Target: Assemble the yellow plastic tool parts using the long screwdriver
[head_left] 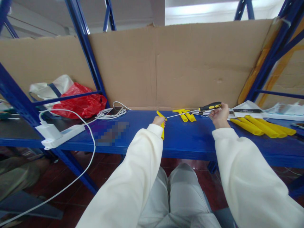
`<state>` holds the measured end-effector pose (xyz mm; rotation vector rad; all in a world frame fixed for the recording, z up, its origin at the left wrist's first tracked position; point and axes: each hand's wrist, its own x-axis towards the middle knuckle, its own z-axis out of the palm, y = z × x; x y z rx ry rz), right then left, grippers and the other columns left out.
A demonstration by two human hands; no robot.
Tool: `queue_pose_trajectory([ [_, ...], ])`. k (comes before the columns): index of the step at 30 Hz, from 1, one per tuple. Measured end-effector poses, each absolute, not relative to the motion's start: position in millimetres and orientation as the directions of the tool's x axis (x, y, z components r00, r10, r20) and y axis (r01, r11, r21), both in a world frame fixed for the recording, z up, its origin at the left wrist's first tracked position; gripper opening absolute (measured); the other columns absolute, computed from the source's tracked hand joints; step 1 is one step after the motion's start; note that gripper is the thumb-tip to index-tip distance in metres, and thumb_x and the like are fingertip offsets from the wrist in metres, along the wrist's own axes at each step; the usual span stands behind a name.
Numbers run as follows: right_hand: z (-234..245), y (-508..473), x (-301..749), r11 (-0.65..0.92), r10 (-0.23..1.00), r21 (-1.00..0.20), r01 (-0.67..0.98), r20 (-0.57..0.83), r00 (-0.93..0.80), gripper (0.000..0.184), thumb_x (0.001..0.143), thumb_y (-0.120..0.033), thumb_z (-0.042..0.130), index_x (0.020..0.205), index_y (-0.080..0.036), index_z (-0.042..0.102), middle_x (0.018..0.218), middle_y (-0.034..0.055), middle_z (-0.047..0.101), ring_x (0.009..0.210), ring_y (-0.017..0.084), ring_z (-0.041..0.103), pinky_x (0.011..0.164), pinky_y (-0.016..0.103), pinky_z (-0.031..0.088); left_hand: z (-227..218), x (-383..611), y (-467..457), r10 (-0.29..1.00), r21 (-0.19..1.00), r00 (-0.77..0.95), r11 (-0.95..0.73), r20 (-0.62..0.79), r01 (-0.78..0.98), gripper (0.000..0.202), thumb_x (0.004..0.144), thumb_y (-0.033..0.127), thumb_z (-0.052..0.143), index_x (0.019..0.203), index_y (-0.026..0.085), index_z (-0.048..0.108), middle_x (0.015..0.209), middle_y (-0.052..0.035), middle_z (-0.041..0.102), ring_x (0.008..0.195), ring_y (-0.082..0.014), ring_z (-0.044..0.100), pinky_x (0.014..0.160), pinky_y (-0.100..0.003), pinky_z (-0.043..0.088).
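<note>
A yellow T-shaped piece (162,132) stands tilted just above the front half of the blue table (190,137), gripped in the left hand (159,121), whose fingers are clamped around it just below its crosspiece. The steel shaft of a screwdriver (210,106) reaches across to this piece, its tip at or very near the top (the exact contact is too small to tell). The right hand (219,116) holds the screwdriver by its black-and-yellow handle, fingers closed on the rear end.

Between the hands, near the back of the table, lie more yellow pieces (183,117), side by side. Just right of the right hand, a row of yellow tubes (262,126) lies beside white packets (247,109). Farther left are a coiled white cable (111,114), a red plastic bag (82,101) and a white power strip (68,136) with a charger (48,130) plugged in. A cardboard panel (190,63) stands behind the table.
</note>
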<state>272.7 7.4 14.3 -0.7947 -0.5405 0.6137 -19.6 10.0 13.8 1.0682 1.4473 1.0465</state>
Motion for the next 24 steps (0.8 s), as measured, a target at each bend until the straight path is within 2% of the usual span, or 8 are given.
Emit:
queue_pose_trajectory([
  [3, 13.4, 9.8, 273.3, 0.512, 0.652, -0.812, -0.282, 0.153, 0.743, 0.054, 0.094, -0.058, 0.070, 0.076, -0.028, 0.029, 0.053, -0.0114, 0.024, 0.039, 0.010, 0.032, 0.034, 0.022, 0.025, 13.3, -18.8, 10.1, 0.971, 0.970, -0.101, 0.224, -0.215, 0.095, 0.034, 0.097, -0.003, 0.062, 0.069, 0.015, 0.060, 0.044, 0.0071, 0.044, 0.039, -0.0069, 0.041, 0.046, -0.020, 0.035],
  [8, 11.2, 10.0, 272.7, 0.511, 0.577, -0.848, -0.142, 0.215, 0.788, 0.054, 0.089, -0.063, 0.079, 0.083, -0.029, 0.038, 0.056, -0.0129, 0.033, 0.038, 0.009, 0.035, 0.032, 0.020, 0.024, 14.4, -19.0, 9.2, 0.970, 0.967, -0.096, 0.234, -0.225, 0.098, 0.026, 0.097, -0.003, 0.063, 0.077, 0.013, 0.065, 0.044, 0.0074, 0.045, 0.038, -0.0073, 0.041, 0.046, -0.020, 0.036],
  [11, 11.4, 9.9, 272.3, 0.490, 0.584, -0.857, -0.161, 0.185, 0.791, 0.053, 0.089, -0.065, 0.078, 0.085, -0.029, 0.039, 0.056, -0.0128, 0.036, 0.038, 0.009, 0.036, 0.030, 0.019, 0.024, 14.9, -19.3, 8.7, 0.969, 0.966, -0.092, 0.236, -0.227, 0.101, 0.020, 0.097, 0.000, 0.064, 0.081, 0.012, 0.068, 0.043, 0.0077, 0.045, 0.038, -0.0077, 0.042, 0.044, -0.020, 0.036],
  [15, 13.4, 7.5, 269.6, 0.473, 0.587, -0.855, -0.215, 0.124, 0.800, 0.048, 0.092, -0.056, 0.078, 0.085, -0.028, 0.040, 0.054, -0.0131, 0.035, 0.036, 0.008, 0.037, 0.029, 0.017, 0.022, 15.7, -19.9, 7.1, 0.972, 0.969, -0.087, 0.228, -0.220, 0.097, 0.015, 0.098, 0.002, 0.065, 0.087, 0.011, 0.070, 0.044, 0.0080, 0.044, 0.038, -0.0077, 0.041, 0.043, -0.019, 0.035],
  [18, 14.7, 4.0, 267.4, 0.484, 0.584, -0.850, -0.209, 0.137, 0.800, 0.048, 0.091, -0.050, 0.082, 0.083, -0.027, 0.040, 0.055, -0.0137, 0.035, 0.036, 0.007, 0.037, 0.030, 0.016, 0.023, 16.7, -20.7, 5.9, 0.972, 0.968, -0.074, 0.230, -0.223, 0.102, 0.021, 0.099, -0.003, 0.059, 0.087, 0.010, 0.070, 0.044, 0.0075, 0.045, 0.038, -0.0075, 0.041, 0.043, -0.019, 0.034],
  [24, 14.4, 1.9, 267.8, 0.481, 0.588, -0.860, -0.173, 0.170, 0.791, 0.046, 0.092, -0.051, 0.080, 0.080, -0.027, 0.043, 0.055, -0.0121, 0.036, 0.037, 0.009, 0.037, 0.030, 0.019, 0.028, 17.4, -21.5, 5.8, 0.970, 0.965, -0.069, 0.238, -0.232, 0.113, 0.020, 0.098, -0.002, 0.058, 0.093, 0.009, 0.074, 0.044, 0.0069, 0.046, 0.039, -0.0091, 0.044, 0.046, -0.020, 0.040],
])
